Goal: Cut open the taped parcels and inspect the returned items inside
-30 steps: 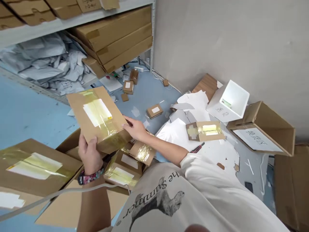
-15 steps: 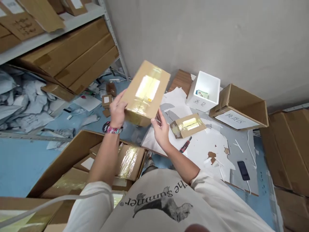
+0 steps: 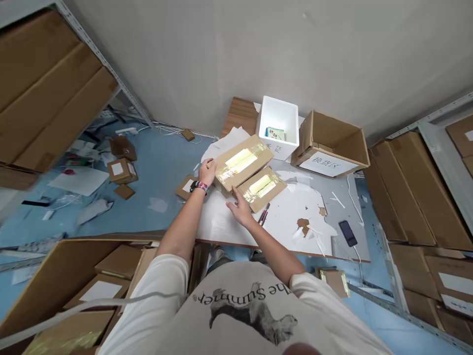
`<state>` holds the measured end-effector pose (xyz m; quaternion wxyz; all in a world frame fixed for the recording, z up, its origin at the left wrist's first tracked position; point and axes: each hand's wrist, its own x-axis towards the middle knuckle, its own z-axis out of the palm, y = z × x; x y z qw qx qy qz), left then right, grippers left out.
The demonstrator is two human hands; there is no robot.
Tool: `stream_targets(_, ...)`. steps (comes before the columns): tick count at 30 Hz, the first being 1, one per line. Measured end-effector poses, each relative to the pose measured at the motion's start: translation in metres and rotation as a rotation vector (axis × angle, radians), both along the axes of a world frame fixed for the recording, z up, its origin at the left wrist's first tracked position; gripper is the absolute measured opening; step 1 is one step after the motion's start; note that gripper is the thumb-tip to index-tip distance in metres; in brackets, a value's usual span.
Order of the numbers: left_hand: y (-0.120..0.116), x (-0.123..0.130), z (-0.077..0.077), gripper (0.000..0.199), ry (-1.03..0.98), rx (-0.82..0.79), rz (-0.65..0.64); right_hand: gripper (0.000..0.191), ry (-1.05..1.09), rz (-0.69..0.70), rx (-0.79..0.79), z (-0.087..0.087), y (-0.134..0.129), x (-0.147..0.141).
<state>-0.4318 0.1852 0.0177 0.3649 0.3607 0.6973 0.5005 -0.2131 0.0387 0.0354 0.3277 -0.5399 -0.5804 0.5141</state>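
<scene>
A taped cardboard box (image 3: 228, 157) with a white label is at the back left of the worktable. My left hand (image 3: 207, 172) grips its left end, fingers closed over the edge. My right hand (image 3: 241, 209) is at the box's near lower corner, thumb and fingers closed against it. Just right of that box lies a smaller taped cardboard box (image 3: 275, 190), close to my right fingers. A red and black utility knife (image 3: 263, 215) rests beside the smaller box, right of my right hand. Whether the larger box fully touches the table cannot be made out.
A white foam box (image 3: 296, 118) and an open cardboard bin (image 3: 364, 148) stand against the wall. A phone (image 3: 348, 233) and torn paper lie on the table (image 3: 356, 207). A large carton of boxes (image 3: 40, 291) is at my lower left; shelving flanks both sides.
Both hands have brought the larger box from the air down to the tabletop, next to the smaller box. The view has turned right, showing more of the right shelf.
</scene>
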Motion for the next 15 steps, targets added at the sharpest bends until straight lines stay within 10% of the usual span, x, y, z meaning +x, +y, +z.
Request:
stream_targets(5, -0.082, 0.026, -0.016, 0.062, -0.006, 0.125, 0.25, 0.047, 0.05, -0.148, 0.083, -0.004, -0.016, 0.099)
stream_targets(9, -0.182, 0.085, -0.044, 0.048, -0.093, -0.172, 0.252, 0.037, -0.191, -0.295, 0.054, -0.022, -0.027, 0.192)
stream_targets(15, -0.254, 0.16, -0.057, 0.051, -0.004, -0.169, 0.006, 0.055, -0.712, 0.463, 0.036, -0.065, -0.053, 0.228)
